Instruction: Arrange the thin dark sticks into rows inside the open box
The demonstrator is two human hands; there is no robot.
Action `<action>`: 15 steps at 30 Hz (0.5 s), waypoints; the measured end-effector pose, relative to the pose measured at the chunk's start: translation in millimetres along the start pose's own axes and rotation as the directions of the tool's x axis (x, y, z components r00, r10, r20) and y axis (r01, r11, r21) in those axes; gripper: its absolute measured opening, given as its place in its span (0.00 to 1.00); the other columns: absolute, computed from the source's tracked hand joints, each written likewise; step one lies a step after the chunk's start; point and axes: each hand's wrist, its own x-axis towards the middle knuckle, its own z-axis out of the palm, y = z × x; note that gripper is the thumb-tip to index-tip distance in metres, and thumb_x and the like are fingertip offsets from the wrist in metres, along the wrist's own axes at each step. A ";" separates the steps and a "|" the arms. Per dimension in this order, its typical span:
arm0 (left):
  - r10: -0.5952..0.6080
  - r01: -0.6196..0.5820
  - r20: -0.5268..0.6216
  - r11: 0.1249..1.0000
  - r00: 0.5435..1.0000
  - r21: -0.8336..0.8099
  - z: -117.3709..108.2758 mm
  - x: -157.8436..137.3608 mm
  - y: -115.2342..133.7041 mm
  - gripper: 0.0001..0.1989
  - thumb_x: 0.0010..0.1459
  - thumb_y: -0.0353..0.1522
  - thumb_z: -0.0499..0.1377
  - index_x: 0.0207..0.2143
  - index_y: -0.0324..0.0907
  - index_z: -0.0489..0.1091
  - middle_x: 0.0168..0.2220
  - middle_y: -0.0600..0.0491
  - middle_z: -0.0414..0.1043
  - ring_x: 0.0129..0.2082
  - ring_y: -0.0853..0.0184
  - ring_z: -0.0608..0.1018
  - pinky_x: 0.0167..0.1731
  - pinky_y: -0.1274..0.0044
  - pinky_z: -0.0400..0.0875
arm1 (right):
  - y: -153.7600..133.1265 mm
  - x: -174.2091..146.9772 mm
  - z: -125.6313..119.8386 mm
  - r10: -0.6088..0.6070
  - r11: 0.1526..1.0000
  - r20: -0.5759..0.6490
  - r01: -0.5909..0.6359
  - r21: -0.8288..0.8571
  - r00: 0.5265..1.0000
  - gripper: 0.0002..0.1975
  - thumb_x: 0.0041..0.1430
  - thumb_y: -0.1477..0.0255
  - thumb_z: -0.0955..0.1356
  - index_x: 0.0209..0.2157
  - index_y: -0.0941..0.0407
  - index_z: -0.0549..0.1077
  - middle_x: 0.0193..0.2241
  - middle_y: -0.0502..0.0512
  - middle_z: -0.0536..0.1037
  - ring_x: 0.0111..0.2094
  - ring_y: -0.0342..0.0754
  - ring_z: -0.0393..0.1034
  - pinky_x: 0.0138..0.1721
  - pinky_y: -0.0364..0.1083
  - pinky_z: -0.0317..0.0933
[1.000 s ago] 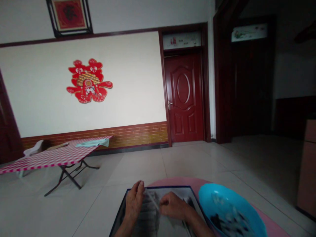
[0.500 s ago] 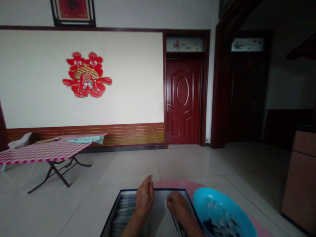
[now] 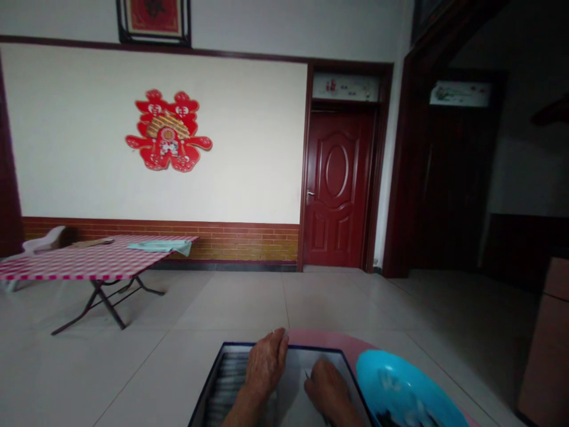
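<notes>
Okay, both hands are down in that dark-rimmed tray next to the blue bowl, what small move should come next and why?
Probably press the thin sliver under the right hand flat beside the grey rows in the dark-rimmed rectangular tray: the left hand rests on them, and the blue plastic bowl sits alongside.

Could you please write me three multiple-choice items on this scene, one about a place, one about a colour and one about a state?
1. Where does the blue bowl sit relative to the dark-rimmed tray?
A. To its right
B. To its left
C. Inside it

2. What colour is the checked cloth on the folding table?
A. Green and white
B. Red and white
C. Plain black

3. What state is the red door in?
A. Wide open
B. Off its hinges
C. Closed

Answers:
1. A, the bowl lies right of the tray, beside the right hand.
2. B, the cloth shows red and white checks.
3. C, the door fills its frame; meanwhile the left hand rests over the tray.
</notes>
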 end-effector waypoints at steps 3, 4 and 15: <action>0.022 -0.022 0.007 0.999 1.000 -0.026 1.5 -0.3 0.0 0.17 0.66 0.35 0.45 0.47 0.44 0.71 0.38 0.48 0.79 0.38 0.61 0.80 0.38 0.74 0.73 | -5.8 10.3 -6.6 0.016 0.997 -0.029 -0.014 0.075 0.999 0.09 0.53 0.75 0.62 0.24 0.56 0.72 0.29 0.62 0.80 0.34 0.53 0.75 0.35 0.46 0.62; 0.029 -0.029 0.011 0.999 1.000 -0.030 2.3 -0.2 -0.3 0.17 0.66 0.35 0.45 0.46 0.44 0.72 0.38 0.48 0.79 0.38 0.61 0.81 0.38 0.73 0.73 | -7.5 13.6 -9.1 0.012 0.985 -0.023 -0.008 0.172 1.000 0.10 0.54 0.74 0.61 0.24 0.55 0.71 0.26 0.59 0.80 0.31 0.51 0.74 0.33 0.44 0.62; 0.187 -0.194 -0.111 0.979 0.976 -0.054 14.3 -3.2 -4.5 0.18 0.66 0.32 0.44 0.52 0.45 0.69 0.42 0.48 0.79 0.40 0.64 0.80 0.41 0.74 0.75 | -17.1 10.6 -29.3 0.087 0.182 0.106 -0.121 0.976 0.990 0.28 0.42 0.53 0.71 0.43 0.55 0.72 0.40 0.57 0.79 0.43 0.51 0.73 0.40 0.45 0.66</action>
